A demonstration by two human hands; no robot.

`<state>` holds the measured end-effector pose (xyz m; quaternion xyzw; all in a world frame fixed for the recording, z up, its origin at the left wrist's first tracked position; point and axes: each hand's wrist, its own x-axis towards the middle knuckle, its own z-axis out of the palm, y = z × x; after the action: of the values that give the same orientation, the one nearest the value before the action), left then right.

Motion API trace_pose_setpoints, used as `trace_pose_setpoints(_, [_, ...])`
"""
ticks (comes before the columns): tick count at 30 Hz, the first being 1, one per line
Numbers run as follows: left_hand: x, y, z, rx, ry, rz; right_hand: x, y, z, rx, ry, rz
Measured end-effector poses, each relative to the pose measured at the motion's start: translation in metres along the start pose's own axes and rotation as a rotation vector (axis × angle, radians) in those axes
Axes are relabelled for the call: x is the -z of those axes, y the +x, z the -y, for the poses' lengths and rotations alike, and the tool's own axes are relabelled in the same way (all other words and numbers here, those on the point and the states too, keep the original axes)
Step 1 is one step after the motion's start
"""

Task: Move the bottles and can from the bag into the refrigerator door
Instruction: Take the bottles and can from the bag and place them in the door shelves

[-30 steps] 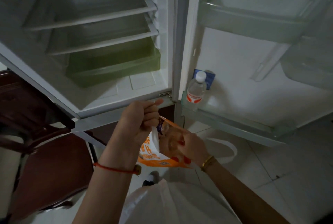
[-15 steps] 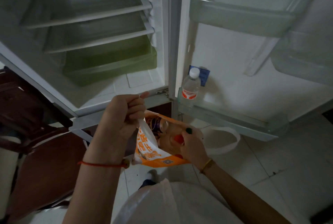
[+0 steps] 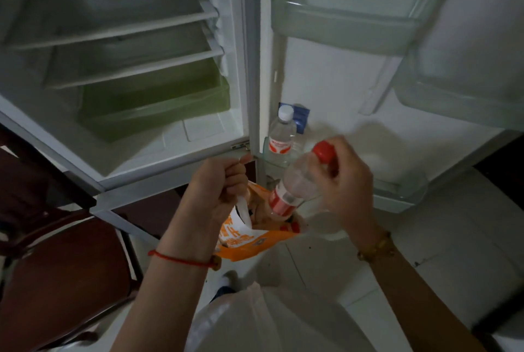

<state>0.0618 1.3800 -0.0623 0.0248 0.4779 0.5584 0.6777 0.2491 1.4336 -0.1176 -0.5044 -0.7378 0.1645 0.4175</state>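
Right hand [image 3: 344, 181] gripping red-capped bottle [image 3: 297, 181] mid-frame, left hand [image 3: 218, 187] clenching bag [image 3: 249, 241]; next we seat it in door shelf [image 3: 397, 196] beside white-capped bottle [image 3: 280, 136]

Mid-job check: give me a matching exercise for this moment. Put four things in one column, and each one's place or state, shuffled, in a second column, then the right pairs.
Things:
1. red-capped bottle
2. white-capped bottle
3. orange bag
4. green drawer

Places or states:
A. standing upright in the lowest door shelf
B. at the bottom of the fridge compartment
C. tilted, gripped by the right hand, its base above the bag's mouth
D. hanging from the left hand

Pairs: 1-C, 2-A, 3-D, 4-B
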Motion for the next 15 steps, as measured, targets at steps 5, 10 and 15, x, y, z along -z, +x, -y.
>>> trace_pose_setpoints(5, [-0.003, -0.003, -0.003, -0.039, 0.038, -0.001, 0.026, 0.021, -0.005, 0.021, -0.062, -0.123])
trace_pose_setpoints(10, [0.002, -0.009, -0.005, -0.068, 0.029, -0.020, 0.017, 0.043, -0.021, 0.005, -0.077, -0.127])
trace_pose_setpoints(15, [0.009, -0.013, -0.006, -0.078, 0.003, -0.042, -0.009, 0.062, -0.038, -0.016, -0.091, -0.009])
